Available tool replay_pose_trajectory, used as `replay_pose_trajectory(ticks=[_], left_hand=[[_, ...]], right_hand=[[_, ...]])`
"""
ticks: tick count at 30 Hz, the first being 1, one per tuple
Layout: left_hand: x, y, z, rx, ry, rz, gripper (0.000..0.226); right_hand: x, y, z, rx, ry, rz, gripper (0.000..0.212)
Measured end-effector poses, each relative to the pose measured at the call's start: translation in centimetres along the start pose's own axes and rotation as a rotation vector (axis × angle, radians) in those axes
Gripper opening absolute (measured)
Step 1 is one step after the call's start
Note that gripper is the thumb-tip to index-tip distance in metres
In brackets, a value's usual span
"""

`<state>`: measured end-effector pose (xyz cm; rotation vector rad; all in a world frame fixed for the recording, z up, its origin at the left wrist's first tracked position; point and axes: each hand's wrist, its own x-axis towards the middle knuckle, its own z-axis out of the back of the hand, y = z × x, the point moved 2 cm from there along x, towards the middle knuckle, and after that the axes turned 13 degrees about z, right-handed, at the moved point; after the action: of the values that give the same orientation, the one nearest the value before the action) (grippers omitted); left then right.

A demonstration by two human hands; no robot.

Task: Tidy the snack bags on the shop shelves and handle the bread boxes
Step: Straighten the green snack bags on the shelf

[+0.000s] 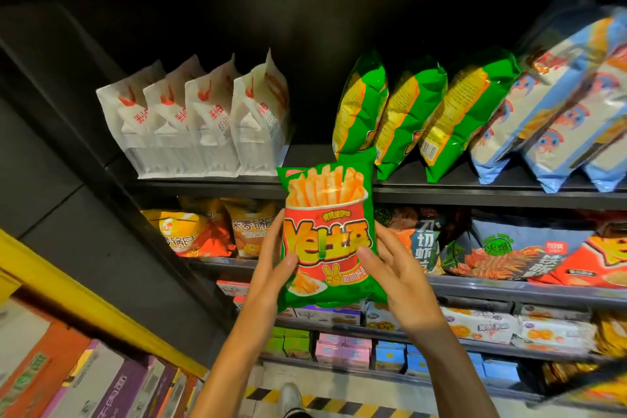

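Note:
A green and red bag of fries snacks (327, 234) is held upright in front of the shelf edge, its printed face toward me. My left hand (276, 258) grips its left side with the thumb on the front. My right hand (395, 268) grips its right side the same way. The bag's top reaches a gap on the upper shelf (305, 185), between white bags (200, 125) on the left and three matching green bags (407, 119) standing side-on to the right.
Blue and white bags (556, 105) lean at the upper shelf's right end. The shelf below holds orange bags (210, 231) and dark and red bags (509, 248). Lower shelves carry small boxes (342, 349). Cartons (84, 380) sit at lower left beside a yellow rail.

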<state>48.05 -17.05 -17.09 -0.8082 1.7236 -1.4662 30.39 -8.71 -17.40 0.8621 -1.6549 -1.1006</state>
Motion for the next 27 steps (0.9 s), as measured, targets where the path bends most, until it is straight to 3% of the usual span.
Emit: replay_pose_trajectory(ticks=[2, 4, 6, 9, 11, 16, 20, 22, 24, 27], left_hand=[[-0.4, -0.8, 0.0, 0.055, 0.040, -0.050, 0.094], [-0.8, -1.4, 0.2, 0.148, 0.059, -0.114, 0.083], [-1.0, -1.8, 0.5, 0.175, 0.027, -0.146, 0.067], [-1.4, -2.5, 1.0, 0.219, -0.067, -0.209, 0.053], [-1.6, -2.7, 1.5, 0.209, -0.107, -0.189, 0.044], [-2.3, -4.0, 1.9, 0.062, -0.060, -0.028, 0.041], [-2.3, -4.7, 1.9, 0.057, 0.097, 0.034, 0.040], [-2.1, -5.0, 2.0, -0.022, 0.144, 0.097, 0.065], [-2.7, -5.2, 1.9, 0.052, 0.227, 0.059, 0.086], [-3.3, -5.9, 1.4, 0.171, 0.260, -0.059, 0.066]], right_hand=[[-0.1, 0.0, -0.1, 0.006, -0.006, -0.006, 0.072], [0.1, 0.1, -0.3, 0.021, 0.013, -0.013, 0.052], [0.1, 0.3, -0.6, 0.035, 0.028, -0.018, 0.045], [0.0, 0.9, -0.1, -0.003, 0.007, 0.080, 0.065], [-0.1, 1.7, 0.0, -0.039, 0.056, 0.193, 0.073], [-0.4, 2.9, -1.1, -0.208, 0.317, 0.330, 0.059], [-0.3, 3.0, -1.4, -0.224, 0.189, 0.314, 0.055], [-0.1, 2.9, -1.3, -0.203, 0.075, 0.283, 0.051], [0.1, 2.8, -1.3, -0.179, -0.032, 0.279, 0.044], [0.5, 3.1, -1.6, -0.202, -0.123, 0.305, 0.039]])
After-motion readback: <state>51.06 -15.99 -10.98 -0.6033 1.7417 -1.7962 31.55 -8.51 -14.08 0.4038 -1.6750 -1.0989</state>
